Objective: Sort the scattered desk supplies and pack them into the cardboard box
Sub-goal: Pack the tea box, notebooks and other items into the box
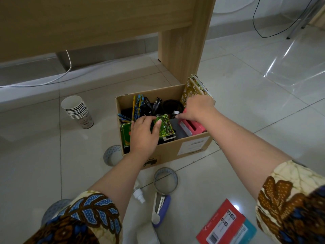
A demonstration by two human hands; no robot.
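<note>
left hand (144,133) grips green packet (165,127) inside cardboard box (172,152) | right hand (197,108) by patterned notebooks (191,87), far right; grip cannot be told

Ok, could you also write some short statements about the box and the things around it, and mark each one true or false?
1. The left hand holds a green box at the opening of the cardboard box. True.
2. The stack of paper cups stands inside the cardboard box. False: it stands on the floor, to the left of the box.
3. The scissors with the purple handle lie on the floor, outside the box. True.
4. The patterned notebooks lie flat on the floor. False: they stand upright at the right end of the box.
5. Several pencils are already in the box. True.
</note>
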